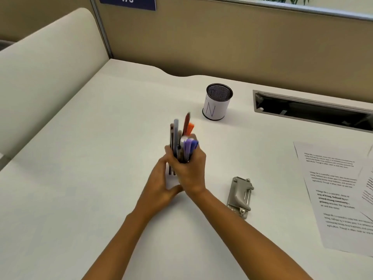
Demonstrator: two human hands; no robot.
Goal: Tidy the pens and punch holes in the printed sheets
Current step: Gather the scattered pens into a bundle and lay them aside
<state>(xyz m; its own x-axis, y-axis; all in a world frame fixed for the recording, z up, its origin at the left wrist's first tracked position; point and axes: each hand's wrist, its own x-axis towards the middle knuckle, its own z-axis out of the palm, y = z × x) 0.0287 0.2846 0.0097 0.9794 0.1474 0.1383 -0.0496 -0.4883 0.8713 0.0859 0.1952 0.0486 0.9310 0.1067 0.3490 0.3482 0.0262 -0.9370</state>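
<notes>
Both hands, right (190, 168) and left (161, 186), are clenching the upright pens (182, 142), which are wanting levelled ends before dropping into the mesh cup (218, 102).

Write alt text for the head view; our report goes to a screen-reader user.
Both hands, left hand and right hand, clasp a bundle of pens upright over a white desk. Beyond stands a mesh pen cup; to the right lie a grey hole punch and printed sheets.
</notes>
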